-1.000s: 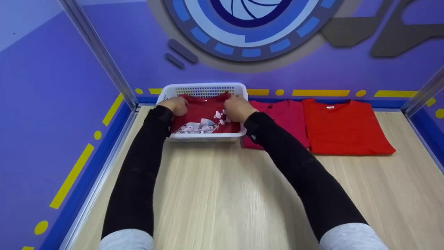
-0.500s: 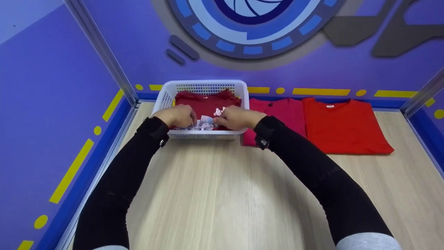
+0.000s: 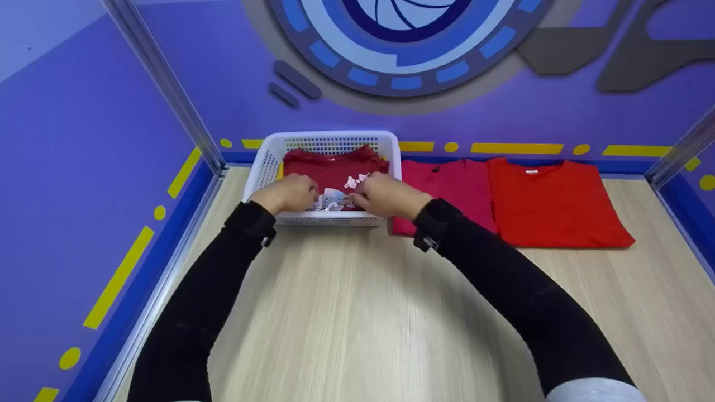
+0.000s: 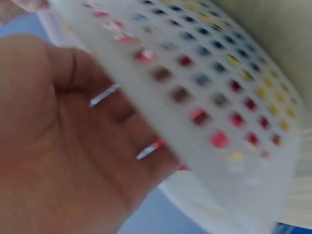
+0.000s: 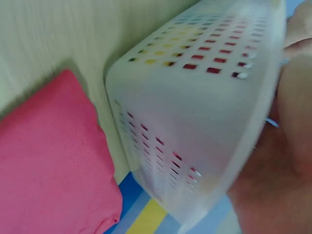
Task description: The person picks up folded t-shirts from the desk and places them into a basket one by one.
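A dark red T-shirt (image 3: 335, 170) with a white and pale-blue print lies folded inside the white plastic basket (image 3: 262, 162). My left hand (image 3: 293, 192) reaches over the basket's front left, its fingertips down on the shirt's printed lower part. In the left wrist view, its palm faces the rim and the fingers run behind it, with small gaps between them. My right hand (image 3: 388, 195) comes over the front right corner, thumb and fingers at the shirt's print. The right wrist view shows this hand partly hidden behind the basket rim.
Right of the basket lies a folded pink-red T-shirt (image 3: 447, 190), close against its side. Beside that is a folded bright red T-shirt (image 3: 558, 206). Something yellow (image 3: 281, 171) shows under the dark red shirt. A purple-blue panel wall (image 3: 458, 123) stands behind the basket.
Both hands have moved from the shirt's upper sides at the neckline down to its lower printed part near the front rim. Over the last half second they shift only slightly.
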A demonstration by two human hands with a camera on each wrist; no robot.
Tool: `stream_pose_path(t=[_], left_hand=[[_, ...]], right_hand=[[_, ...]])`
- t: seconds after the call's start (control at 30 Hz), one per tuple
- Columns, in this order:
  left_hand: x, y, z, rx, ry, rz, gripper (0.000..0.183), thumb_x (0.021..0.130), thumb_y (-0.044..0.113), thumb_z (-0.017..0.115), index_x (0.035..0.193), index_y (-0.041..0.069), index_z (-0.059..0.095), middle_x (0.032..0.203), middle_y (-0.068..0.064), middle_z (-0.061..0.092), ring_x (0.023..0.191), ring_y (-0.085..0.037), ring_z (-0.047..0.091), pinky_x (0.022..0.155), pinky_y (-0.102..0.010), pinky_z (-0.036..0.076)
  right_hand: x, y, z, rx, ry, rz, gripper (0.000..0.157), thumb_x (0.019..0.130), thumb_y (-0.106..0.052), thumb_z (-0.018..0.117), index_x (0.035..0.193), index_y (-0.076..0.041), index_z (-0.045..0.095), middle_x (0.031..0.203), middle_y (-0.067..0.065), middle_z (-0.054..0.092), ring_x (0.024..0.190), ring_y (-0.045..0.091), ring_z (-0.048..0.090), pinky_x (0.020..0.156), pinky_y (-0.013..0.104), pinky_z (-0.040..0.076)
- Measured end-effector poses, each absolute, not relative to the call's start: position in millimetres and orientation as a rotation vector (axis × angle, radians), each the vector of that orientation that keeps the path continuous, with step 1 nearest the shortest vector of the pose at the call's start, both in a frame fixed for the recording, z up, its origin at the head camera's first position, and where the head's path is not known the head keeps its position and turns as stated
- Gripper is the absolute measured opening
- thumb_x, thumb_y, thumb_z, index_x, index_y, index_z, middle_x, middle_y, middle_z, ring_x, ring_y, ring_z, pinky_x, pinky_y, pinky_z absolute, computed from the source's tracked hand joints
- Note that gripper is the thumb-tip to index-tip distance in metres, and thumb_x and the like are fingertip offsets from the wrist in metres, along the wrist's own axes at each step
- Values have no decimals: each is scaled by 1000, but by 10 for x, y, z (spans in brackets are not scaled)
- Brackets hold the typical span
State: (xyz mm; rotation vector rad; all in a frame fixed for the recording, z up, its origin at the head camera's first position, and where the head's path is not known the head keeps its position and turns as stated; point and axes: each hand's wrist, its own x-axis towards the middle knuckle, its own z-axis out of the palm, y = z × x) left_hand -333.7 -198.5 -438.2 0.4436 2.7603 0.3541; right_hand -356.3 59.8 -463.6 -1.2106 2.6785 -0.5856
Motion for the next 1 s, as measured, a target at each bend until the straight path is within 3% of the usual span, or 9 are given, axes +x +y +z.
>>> stream_pose_path(t=[0.07, 0.2, 0.33, 0.5, 0.6, 0.83, 1.0], left_hand=[[-3261, -1844, -4347, 512, 2880, 418, 34, 110, 17, 50, 122, 7, 80, 127, -13, 79, 127, -34, 72, 113, -51, 56], [-3053, -1493, -4281, 672, 3031, 618, 23, 107, 13, 58, 117, 9, 79, 115, -8, 79, 110, -27, 74, 104, -46, 61], [-2851, -1083, -4246, 865, 3036, 741, 24, 107, 12, 62, 123, 7, 79, 117, -7, 78, 113, -25, 74, 107, -44, 60], [-2701, -552, -4334, 1035, 2963, 754, 30, 106, 3, 61, 131, 6, 77, 124, -10, 77, 120, -25, 73, 110, -39, 59], [-2670, -283, -4461, 1043, 2942, 666, 38, 104, -1, 61, 138, 6, 74, 129, -10, 76, 124, -24, 72, 112, -35, 59], [-2851, 230, -4904, 950, 2895, 460, 46, 105, 4, 60, 150, 6, 67, 145, -12, 70, 137, -28, 67, 120, -36, 53], [-3031, 387, -5228, 769, 2987, 351, 44, 102, 7, 68, 147, 6, 68, 148, -13, 65, 139, -33, 61, 123, -38, 49]], right_hand=[[-3486, 721, -4605, -1285, 2748, -745, 38, 113, -23, 62, 76, -13, 65, 66, -4, 46, 64, 13, 49, 68, 32, 47], [-3323, 1060, -4537, -1256, 2824, -1004, 33, 111, -19, 63, 80, -9, 69, 70, 0, 58, 65, 14, 52, 66, 29, 49], [-3247, 1454, -4534, -1127, 2891, -1040, 22, 109, -16, 66, 96, -5, 80, 79, 5, 69, 71, 17, 58, 69, 32, 52], [-3255, 1908, -4698, -947, 3005, -945, 18, 105, -10, 67, 106, 0, 82, 91, 14, 76, 81, 27, 69, 77, 43, 60], [-3261, 2128, -4847, -827, 3050, -896, 20, 104, -9, 68, 109, 3, 82, 102, 20, 80, 94, 35, 75, 89, 51, 64], [-3280, 2486, -5095, -652, 3115, -766, 21, 100, -4, 73, 116, 7, 79, 112, 27, 77, 107, 44, 73, 100, 58, 60], [-3296, 2563, -5279, -628, 3103, -662, 28, 100, -7, 74, 123, 9, 77, 120, 30, 73, 114, 47, 70, 106, 60, 58]])
